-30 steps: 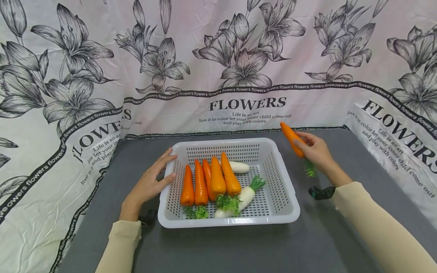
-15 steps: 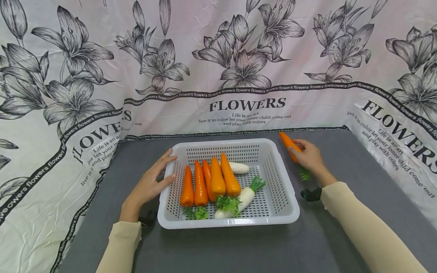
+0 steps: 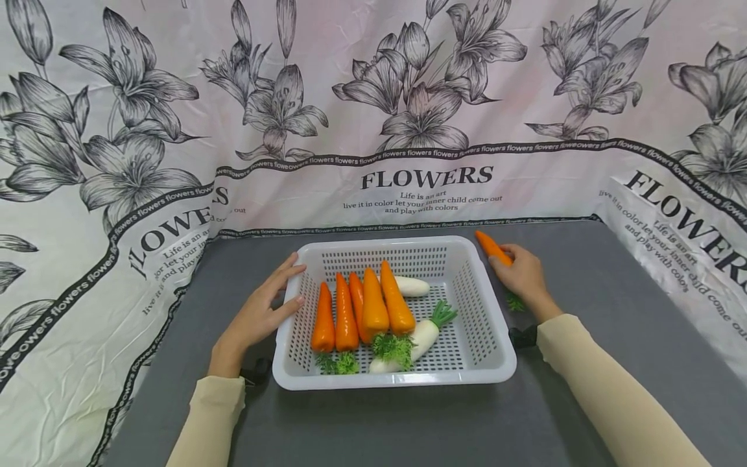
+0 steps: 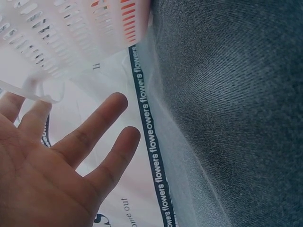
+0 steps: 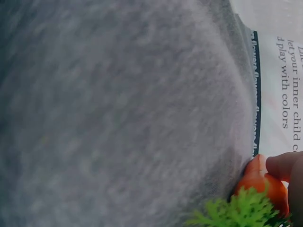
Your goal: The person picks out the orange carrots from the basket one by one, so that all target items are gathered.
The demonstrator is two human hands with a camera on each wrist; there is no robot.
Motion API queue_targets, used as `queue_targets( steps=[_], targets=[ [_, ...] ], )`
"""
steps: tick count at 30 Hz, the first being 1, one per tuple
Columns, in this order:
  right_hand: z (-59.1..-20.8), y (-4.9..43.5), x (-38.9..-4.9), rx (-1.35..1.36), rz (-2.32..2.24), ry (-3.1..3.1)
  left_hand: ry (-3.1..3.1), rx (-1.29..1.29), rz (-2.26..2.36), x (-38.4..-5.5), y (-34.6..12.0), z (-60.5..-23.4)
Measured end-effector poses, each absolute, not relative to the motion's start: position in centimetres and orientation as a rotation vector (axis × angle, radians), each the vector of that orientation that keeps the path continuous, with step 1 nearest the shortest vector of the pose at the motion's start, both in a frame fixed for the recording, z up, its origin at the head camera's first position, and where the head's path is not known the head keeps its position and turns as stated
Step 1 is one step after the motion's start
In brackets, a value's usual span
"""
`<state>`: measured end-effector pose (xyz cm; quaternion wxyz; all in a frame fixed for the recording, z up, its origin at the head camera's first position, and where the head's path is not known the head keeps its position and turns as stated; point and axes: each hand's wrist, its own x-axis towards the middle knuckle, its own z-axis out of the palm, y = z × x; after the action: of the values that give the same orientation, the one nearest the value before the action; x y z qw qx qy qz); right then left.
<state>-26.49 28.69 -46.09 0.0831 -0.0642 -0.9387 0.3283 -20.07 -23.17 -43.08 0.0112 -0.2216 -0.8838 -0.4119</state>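
My right hand (image 3: 524,275) grips an orange carrot (image 3: 492,246) just right of the white plastic basket (image 3: 397,380). The carrot's tip points away from me, and its green leafy top (image 5: 241,210) shows low in the right wrist view. At the basket's left side, my left hand (image 3: 255,314) rests on the rim with fingers spread. Its lower two fingers (image 4: 90,130) stretch out free of the rim in the left wrist view. Inside the basket, several carrots (image 3: 347,321) lie side by side, partly over two white radishes (image 3: 426,337).
A dark grey cloth (image 3: 379,428) covers the table. White fabric printed with flowers (image 3: 432,123) hangs along the back and both sides. The far radish (image 3: 412,287) lies near the basket's back wall, and the right half of the basket shows bare slotted floor (image 3: 463,344).
My right hand has lowered the carrot toward the table and drawn it left, closer to the basket's right side. The left hand stays on the rim, and the basket has not moved.
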Motion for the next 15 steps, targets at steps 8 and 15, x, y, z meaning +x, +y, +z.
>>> queue_targets(
  steps=[8,15],
  targets=[
    [-45.40,28.37,-26.32,-0.248,0.964,-2.856,-2.753,-0.703,-1.279,-20.12,-23.21,-43.27],
    [-45.60,28.77,-25.99,-0.266,0.980,-2.873,-2.751,-0.699,-1.284,-20.04,-23.17,-43.17]
  ],
)
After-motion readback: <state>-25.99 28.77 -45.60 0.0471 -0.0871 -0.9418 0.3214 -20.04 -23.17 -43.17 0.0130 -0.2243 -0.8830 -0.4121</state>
